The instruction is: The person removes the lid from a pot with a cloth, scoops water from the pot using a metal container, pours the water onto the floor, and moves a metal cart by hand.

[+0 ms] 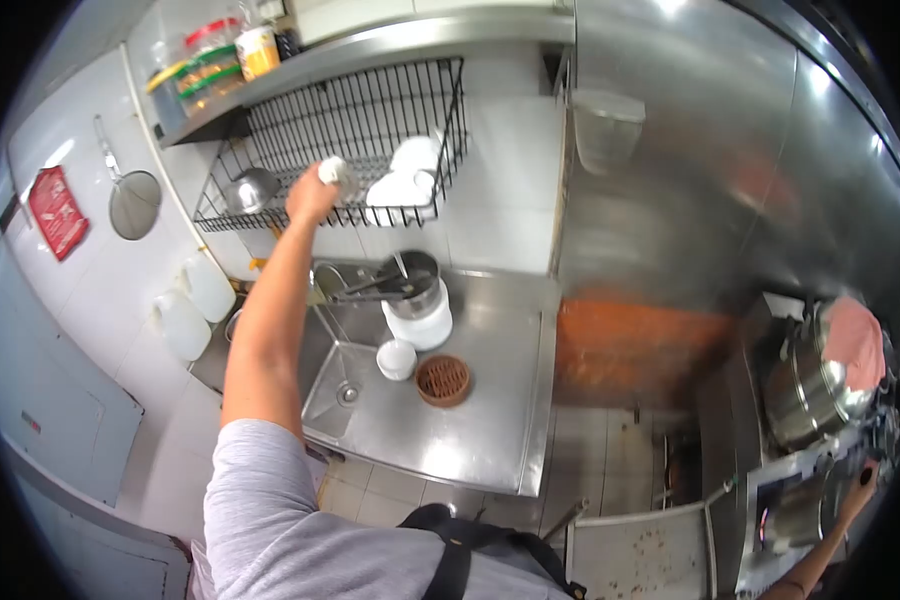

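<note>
My left hand (313, 192) reaches up to the black wire rack (270, 130) on the wall. Its fingers close on a whitish rounded thing (336, 172), too blurred to name. Left of it in the rack is a metal bowl (253, 189); to the right lie white bowl-like items (410, 180). At the far lower right, what appears to be my right hand (861, 488) grips a dark-ended pot handle (867, 477). The metal pot (802, 515) beside it sits on the stove, with a glow at its left.
Below the rack stands a steel sink counter (490, 430) with a brown round trivet-like piece (443, 381), a small white container (396, 359) and a dark pan (410, 280) on a white base. A large steel pot (820, 385) carries a pink cloth (854, 343). A strainer (135, 205) hangs left.
</note>
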Available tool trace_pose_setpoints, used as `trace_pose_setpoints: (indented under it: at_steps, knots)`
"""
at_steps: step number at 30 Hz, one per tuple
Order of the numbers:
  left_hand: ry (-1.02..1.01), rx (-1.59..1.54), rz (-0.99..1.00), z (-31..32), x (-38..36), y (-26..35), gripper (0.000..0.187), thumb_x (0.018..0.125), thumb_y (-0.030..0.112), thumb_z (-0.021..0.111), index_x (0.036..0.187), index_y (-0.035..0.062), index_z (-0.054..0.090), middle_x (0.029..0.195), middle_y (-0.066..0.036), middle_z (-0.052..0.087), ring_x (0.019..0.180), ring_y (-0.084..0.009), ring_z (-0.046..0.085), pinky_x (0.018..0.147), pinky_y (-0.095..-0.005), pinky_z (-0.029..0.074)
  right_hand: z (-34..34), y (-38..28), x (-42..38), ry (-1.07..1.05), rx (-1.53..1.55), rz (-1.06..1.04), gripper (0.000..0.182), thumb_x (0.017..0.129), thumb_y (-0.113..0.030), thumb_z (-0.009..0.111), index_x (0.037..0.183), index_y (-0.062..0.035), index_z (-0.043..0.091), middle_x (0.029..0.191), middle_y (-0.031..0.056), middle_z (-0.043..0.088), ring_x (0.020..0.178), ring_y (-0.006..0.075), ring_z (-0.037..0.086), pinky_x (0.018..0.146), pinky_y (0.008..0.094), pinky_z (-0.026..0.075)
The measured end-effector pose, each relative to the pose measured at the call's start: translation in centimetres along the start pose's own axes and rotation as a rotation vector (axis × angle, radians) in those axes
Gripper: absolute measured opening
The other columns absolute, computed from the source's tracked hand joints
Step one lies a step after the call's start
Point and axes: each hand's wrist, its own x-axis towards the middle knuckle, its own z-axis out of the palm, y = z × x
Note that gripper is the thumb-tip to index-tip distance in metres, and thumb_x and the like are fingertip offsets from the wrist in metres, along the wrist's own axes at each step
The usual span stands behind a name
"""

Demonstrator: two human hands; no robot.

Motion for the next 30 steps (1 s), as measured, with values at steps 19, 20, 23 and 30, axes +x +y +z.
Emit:
trace_pose_setpoints:
  at_steps: [19,20,23,30]
  knots:
    - [-0.074,0.121,-0.111,-0.7,-0.6,1.8,0.055,0.076,0.034,0.066,0.129,0.0197,0.060,0.120,-0.013,0.068,0.115,-0.0326,0.062,0.096,-0.0436,0.048,8.4,3.5,-4.8,-0.101,0.122,0.014,0.019,0.069,0.012,0.048,0.079,-0.0035,0.047,0.075,0.0086,0.044,0.072,0.0213,0.047,0.070,0.0320,0.039]
    - [-0.091,0.118,-0.136,-0.8,-0.5,1.8,0.057,0.075,0.034,0.067,0.130,0.0193,0.060,0.121,-0.013,0.067,0.116,-0.0326,0.061,0.097,-0.0434,0.048,8.7,3.5,-4.8,-0.189,0.122,0.042,0.019,0.068,0.011,0.048,0.079,-0.0036,0.048,0.074,0.0088,0.044,0.072,0.0213,0.047,0.070,0.0322,0.039]
    - [-0.065,0.146,-0.126,-0.4,-0.1,1.2,0.059,0.075,0.035,0.067,0.131,0.0188,0.059,0.123,-0.013,0.066,0.117,-0.0326,0.060,0.099,-0.0431,0.047,10.0,3.7,-5.2,-0.270,0.118,0.102,0.019,0.067,0.010,0.049,0.080,-0.0037,0.050,0.074,0.0089,0.045,0.072,0.0212,0.047,0.072,0.0316,0.040]
    - [-0.076,0.152,-0.146,-0.5,-0.1,1.3,0.061,0.076,0.035,0.067,0.134,0.0162,0.057,0.124,-0.014,0.066,0.118,-0.0336,0.060,0.098,-0.0437,0.047,10.5,7.8,-4.4,0.041,0.288,0.303,0.019,0.067,0.008,0.046,0.083,-0.0033,0.047,0.078,0.0036,0.042,0.075,0.0170,0.042,0.072,0.0268,0.037]
